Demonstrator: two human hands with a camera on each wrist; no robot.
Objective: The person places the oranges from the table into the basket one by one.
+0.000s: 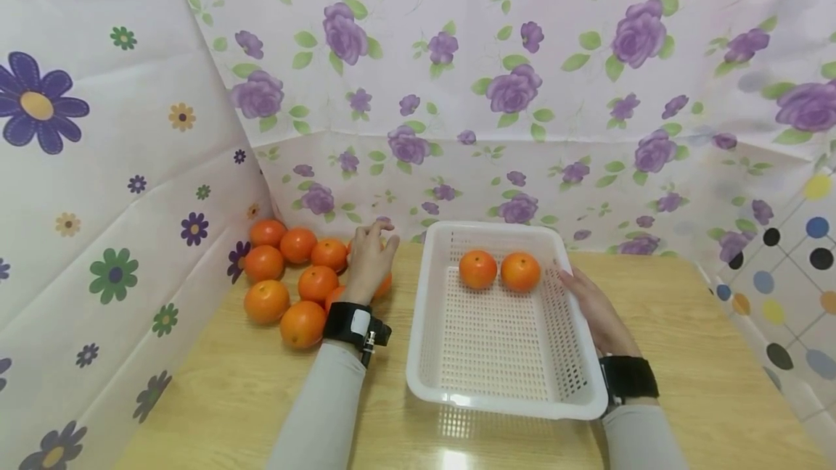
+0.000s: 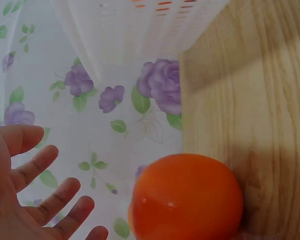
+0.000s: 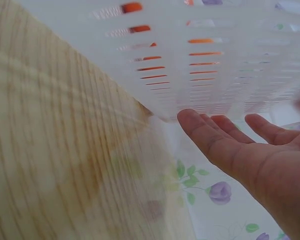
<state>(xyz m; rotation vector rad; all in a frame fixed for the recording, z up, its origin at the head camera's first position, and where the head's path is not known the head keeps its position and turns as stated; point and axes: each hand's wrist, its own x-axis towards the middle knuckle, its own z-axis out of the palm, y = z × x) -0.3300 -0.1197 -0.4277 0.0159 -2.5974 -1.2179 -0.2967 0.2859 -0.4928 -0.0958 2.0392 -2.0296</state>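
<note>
In the head view my left hand (image 1: 372, 260) is over the right side of a group of oranges (image 1: 318, 283), its fingers spread. The left wrist view shows the fingers (image 2: 65, 197) apart with nothing between them, and one orange (image 2: 187, 197) beside them. A white perforated plastic basket (image 1: 424, 310) stands to the right, with two oranges (image 1: 478, 270) near its far end. Beside its right wall is my right hand (image 1: 601, 307), fingertips at the rim. In the right wrist view the fingers (image 3: 215, 140) are extended against or close to the basket's outer side; exact contact is unclear.
Wooden tabletop (image 1: 679, 325) lies under everything. A flowered cloth (image 1: 457, 93) hangs along the back, with another patterned cloth (image 1: 117, 209) at the left and a dotted one (image 1: 784, 296) at the right. Both wrists wear black straps (image 1: 630, 377).
</note>
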